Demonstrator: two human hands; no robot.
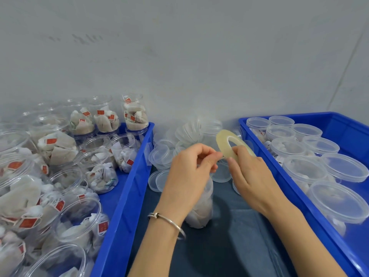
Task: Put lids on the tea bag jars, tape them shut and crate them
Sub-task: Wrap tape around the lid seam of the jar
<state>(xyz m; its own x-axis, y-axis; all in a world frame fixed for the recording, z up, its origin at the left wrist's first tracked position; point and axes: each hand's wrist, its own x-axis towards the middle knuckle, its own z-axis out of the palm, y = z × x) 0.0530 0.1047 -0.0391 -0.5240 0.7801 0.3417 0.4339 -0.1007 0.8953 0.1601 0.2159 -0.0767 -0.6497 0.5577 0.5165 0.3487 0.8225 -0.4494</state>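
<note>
Both forearms bare to the frame edge, no sleeves visible. Left hand (pixel 186 166): thin silver bangle (pixel 168 221) at the wrist, with a small knot-like clasp on its near side. Right hand (pixel 249 170): no jewellery seen.

Pale grey painted wall (pixel 179 56) fills the upper half, faint dark smudges (pixel 85 39) upper left, a thin vertical seam line (pixel 347 62) at far right. Dark teal-grey cloth-covered work surface (pixel 229 246) runs down the middle, with a slight crease or fold near centre. Thin silver metal bangle (pixel 169 222) with a small knot detail sits on a wrist.
</note>
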